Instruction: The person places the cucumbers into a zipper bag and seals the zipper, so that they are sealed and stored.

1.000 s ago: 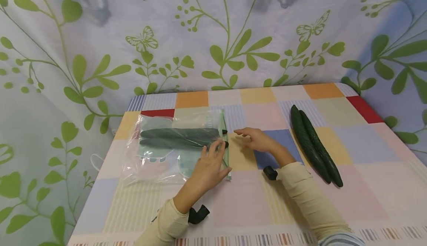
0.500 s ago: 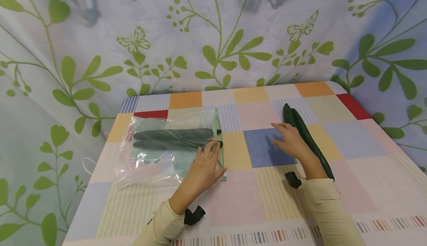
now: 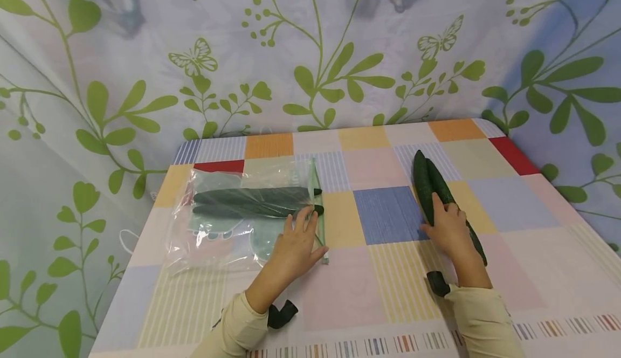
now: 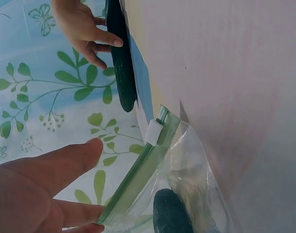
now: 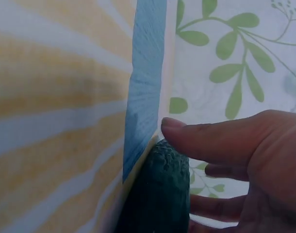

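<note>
A clear zip bag (image 3: 228,245) with a green closure strip lies on the left of the table, two dark green cucumbers (image 3: 257,201) inside with their tips at its mouth. My left hand (image 3: 296,253) rests at that mouth, fingertips on the strip and thumb spread apart. In the left wrist view a white slider (image 4: 154,132) sits near the strip's end. My right hand (image 3: 451,234) is over two more cucumbers lying side by side. It straddles the left cucumber (image 3: 423,177), thumb on one side and fairly straight fingers on the other. Beside it lies the right cucumber (image 3: 439,180), partly covered by the hand.
A patchwork-patterned cloth (image 3: 349,282) covers the table. Behind it hangs a curtain (image 3: 271,50) printed with leaves and butterflies. A black wrist device (image 3: 283,315) shows at the left cuff, another black device (image 3: 438,283) at the right cuff. A white cord loop (image 3: 127,239) hangs by the left edge.
My right hand has moved from beside the bag's mouth rightward, then down onto the cucumber pair. The left cucumber has shifted very slightly. My left hand has stayed at the bag.
</note>
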Tool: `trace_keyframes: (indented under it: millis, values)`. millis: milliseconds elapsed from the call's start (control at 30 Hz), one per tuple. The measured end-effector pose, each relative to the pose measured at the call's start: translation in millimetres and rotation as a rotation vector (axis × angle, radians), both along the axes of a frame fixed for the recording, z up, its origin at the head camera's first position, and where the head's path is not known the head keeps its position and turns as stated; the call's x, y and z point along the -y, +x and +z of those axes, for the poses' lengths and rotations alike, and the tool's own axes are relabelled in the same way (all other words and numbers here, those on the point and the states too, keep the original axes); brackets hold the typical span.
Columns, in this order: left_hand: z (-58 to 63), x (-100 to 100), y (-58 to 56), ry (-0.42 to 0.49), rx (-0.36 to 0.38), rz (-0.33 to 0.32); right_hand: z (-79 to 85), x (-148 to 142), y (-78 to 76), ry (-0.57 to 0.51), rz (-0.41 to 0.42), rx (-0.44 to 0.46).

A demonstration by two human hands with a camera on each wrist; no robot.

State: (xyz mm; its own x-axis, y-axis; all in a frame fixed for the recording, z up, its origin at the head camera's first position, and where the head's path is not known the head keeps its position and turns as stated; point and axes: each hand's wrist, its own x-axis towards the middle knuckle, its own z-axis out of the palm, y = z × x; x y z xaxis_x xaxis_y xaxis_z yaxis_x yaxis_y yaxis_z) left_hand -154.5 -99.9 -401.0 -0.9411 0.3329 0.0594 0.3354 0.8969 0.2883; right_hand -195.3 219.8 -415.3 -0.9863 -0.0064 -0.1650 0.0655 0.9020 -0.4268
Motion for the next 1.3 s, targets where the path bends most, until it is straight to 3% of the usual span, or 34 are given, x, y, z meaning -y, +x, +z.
trace_keyframes:
  millis: [167,300,400,567,700,767,1067,1300]
  values:
    - [-2.3,1.9,1.4,-0.112,0.010,0.017,-6.9,-5.8,-0.2,0.053,0.025,0.068]
    - [-3.8,4.9,2.8,-0.216,-0.009,0.017,-12.4,-9.1,1.8,0.027,0.053,0.056]
    - [-2.6,7.3,3.4,-0.242,-0.022,0.005,-14.3,-11.0,3.4,-0.027,0.060,-0.019]
    - [0.1,10.6,5.3,-0.225,-0.021,-0.037,-17.8,-14.0,12.6,-0.087,0.112,-0.236]
    - [3.4,11.9,8.0,-0.203,0.004,-0.068,-20.2,-11.4,22.5,-0.097,0.254,-0.425]
    - [5.1,12.0,8.9,-0.197,0.012,-0.072,-18.7,-7.7,25.5,-0.125,0.333,-0.464]
    - [11.3,9.2,10.0,-0.203,0.026,-0.058,-4.6,9.2,21.4,-0.329,0.568,-0.362]
    - [12.0,7.2,10.4,-0.221,0.004,-0.062,-3.5,29.8,1.8,-0.408,0.726,-0.293]
